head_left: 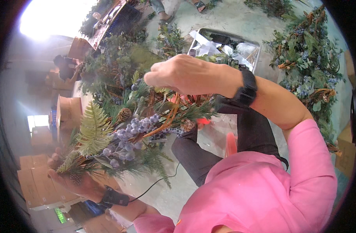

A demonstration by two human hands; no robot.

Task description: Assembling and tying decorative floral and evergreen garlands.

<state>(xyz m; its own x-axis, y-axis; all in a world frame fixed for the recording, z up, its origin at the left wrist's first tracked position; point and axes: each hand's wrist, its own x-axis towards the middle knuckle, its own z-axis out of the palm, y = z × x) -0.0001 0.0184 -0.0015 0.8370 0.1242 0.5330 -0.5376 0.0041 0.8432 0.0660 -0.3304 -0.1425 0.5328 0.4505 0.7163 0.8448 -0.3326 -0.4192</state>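
An artificial greenery garland point(131, 130) with fern leaves, pine sprigs, blue berries, pine cones and brown twigs slants across in front of me. My left hand point(78, 186) grips its lower left end, next to a pine cone; some of the fingers are hidden behind the foliage. My right hand point(178, 73) is over the garland's upper part with the fingers curled closed. What the right fingers hold, if anything, is hidden. A dark band sits on each wrist, and a thin black cable runs from the left one.
A metal tray point(259, 50) with white strips, dark tools and a plastic bag stands beyond my right forearm. More greenery point(310, 62) lies on the floor at right. Cardboard boxes point(34, 182) stack at left. Another person point(67, 70) is at far left; another's feet show at the top.
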